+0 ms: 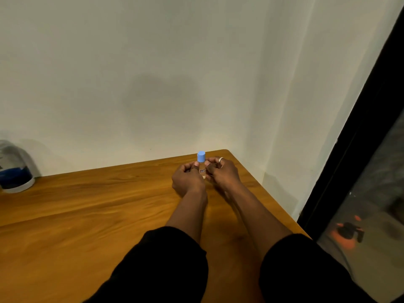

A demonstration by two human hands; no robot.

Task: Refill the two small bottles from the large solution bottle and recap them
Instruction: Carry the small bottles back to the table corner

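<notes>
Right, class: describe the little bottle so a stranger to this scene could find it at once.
Start at the wooden table and go to its far right corner by the wall. There the left hand and right hand hold a small clear bottle upright between them. Its light blue cap sets it apart from the big bottle at the far left.

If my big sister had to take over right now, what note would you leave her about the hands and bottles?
Left hand and right hand: both pinch one small bottle, upright near the table's far right corner.
Its blue cap is on; clear liquid seems to be inside.
Large solution bottle: standing at the far left edge by the wall.
Second small bottle: not in view.
Done: this bottle looks capped. Whether it is refilled, I cannot tell.
Left: find and check the other bottle.
</notes>
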